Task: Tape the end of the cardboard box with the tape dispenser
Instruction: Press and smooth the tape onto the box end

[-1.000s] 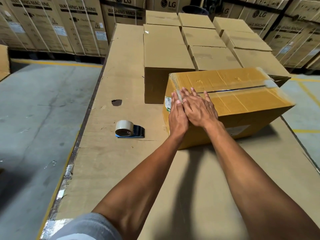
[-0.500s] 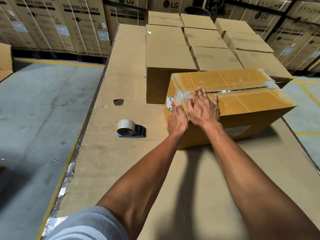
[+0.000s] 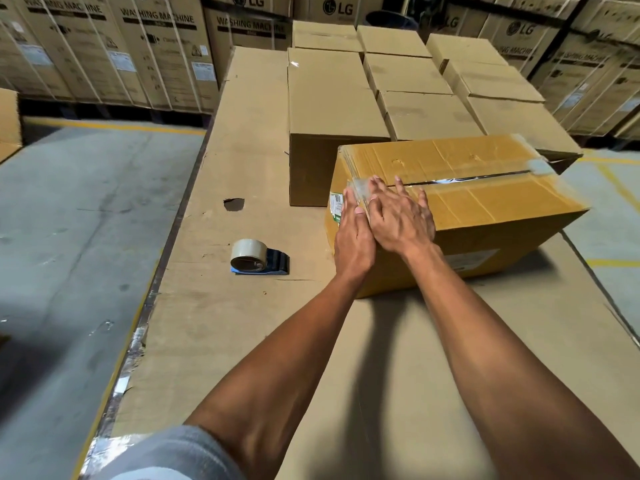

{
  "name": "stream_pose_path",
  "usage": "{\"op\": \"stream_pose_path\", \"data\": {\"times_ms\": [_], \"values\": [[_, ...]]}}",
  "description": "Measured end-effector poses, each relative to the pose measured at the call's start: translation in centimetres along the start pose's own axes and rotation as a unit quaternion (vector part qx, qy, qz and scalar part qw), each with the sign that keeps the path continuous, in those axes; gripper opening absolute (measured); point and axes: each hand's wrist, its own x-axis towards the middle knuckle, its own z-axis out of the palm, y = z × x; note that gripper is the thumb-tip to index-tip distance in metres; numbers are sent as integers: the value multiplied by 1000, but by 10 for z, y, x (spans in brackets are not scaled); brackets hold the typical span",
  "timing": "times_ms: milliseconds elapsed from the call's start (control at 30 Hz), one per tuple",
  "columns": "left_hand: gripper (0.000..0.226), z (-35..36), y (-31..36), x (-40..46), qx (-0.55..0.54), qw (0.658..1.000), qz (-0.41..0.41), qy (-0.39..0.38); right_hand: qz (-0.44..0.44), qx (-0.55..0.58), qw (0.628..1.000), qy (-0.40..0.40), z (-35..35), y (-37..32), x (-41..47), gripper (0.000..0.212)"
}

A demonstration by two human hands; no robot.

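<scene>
Since a second ago the right hand [image 3: 401,220] has slid up onto the top of the cardboard box [image 3: 485,199], fingers spread flat — the left hand [image 3: 353,237] stays pressed open against the box's near end, over clear tape [image 3: 360,187] at the corner. Neither hand grips anything. The box sits toward the worktop's [image 3: 242,341] right edge; the tape dispenser [image 3: 258,257] lies untouched nearer the left edge.
</scene>
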Motion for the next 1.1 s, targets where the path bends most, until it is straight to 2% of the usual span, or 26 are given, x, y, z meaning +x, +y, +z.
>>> {"op": "stream_pose_path", "data": {"times_ms": [133, 267, 333, 433, 500, 600, 833, 900, 967, 1033, 1100], "values": [[64, 0, 3, 2, 21, 996, -84, -8, 30, -6, 1000, 8, 1, -2, 1, 75], [70, -4, 0, 4, 29, 972, -234, -14, 50, -5, 999, 12, 0, -2, -1, 73], [65, -3, -3, -5, 35, 980, -195, -6, 7, 11, 999, 29, 0, 0, -5, 70], [61, 6, -9, -19, 15, 999, -30, 38, -102, 27, 994, 28, 0, 10, -14, 65], [60, 12, -10, -23, 2, 998, 30, 46, -127, 18, 992, 19, 0, 14, -16, 63], [60, 12, -13, -21, 4, 998, 18, 57, -100, 28, 994, 40, 0, 8, -15, 65], [74, 10, -18, -21, 73, 993, -74, 49, -29, 55, 992, 114, 6, -2, -19, 67], [76, 7, -20, -20, 87, 985, -139, 46, -26, 48, 993, 101, 3, -3, -20, 71], [77, 2, -20, -19, 91, 982, -157, 48, -36, 30, 997, 67, -1, -2, -20, 76], [73, 1, -15, -14, 65, 987, -138, 52, -66, 8, 997, 34, -5, 2, -17, 77], [68, 0, -6, -8, 40, 995, -77, 59, -90, -16, 996, 1, -7, 6, -13, 75]]}}
